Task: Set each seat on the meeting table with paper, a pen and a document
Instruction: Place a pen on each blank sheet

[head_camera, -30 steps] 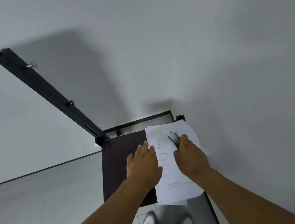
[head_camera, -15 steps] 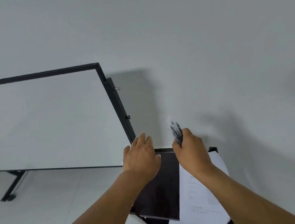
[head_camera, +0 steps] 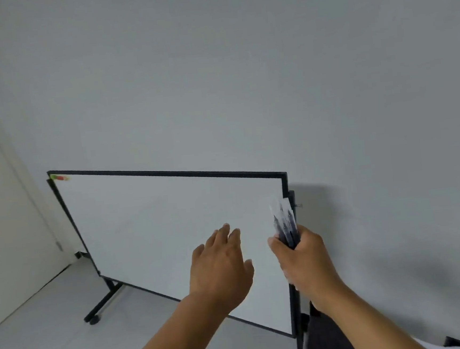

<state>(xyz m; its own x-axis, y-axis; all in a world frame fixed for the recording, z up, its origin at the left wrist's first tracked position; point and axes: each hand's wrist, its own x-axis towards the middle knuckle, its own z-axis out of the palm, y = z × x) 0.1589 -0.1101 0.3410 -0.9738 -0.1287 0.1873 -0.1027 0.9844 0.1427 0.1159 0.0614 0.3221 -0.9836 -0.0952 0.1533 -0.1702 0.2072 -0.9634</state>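
My right hand point(head_camera: 304, 262) is closed around a bundle of several dark pens point(head_camera: 284, 222), whose clear tips stick up above my fist. My left hand point(head_camera: 219, 261) floats beside it, fingers spread, holding nothing. Both hands are raised in front of a whiteboard. At the bottom right a dark stool top point(head_camera: 329, 341) shows under my right forearm, with a white corner of paper point(head_camera: 427, 347) at its right edge. The meeting table is out of view.
A black-framed whiteboard point(head_camera: 172, 229) on a wheeled stand point(head_camera: 101, 308) leans near the grey wall point(head_camera: 213, 64). A pale door point(head_camera: 5, 222) is at the left. Light floor tiles point(head_camera: 43, 343) spread below.
My view has swung up and left, from the stool with the papers to the whiteboard. My right hand lifted the pens off the papers; my left hand came off the sheet.
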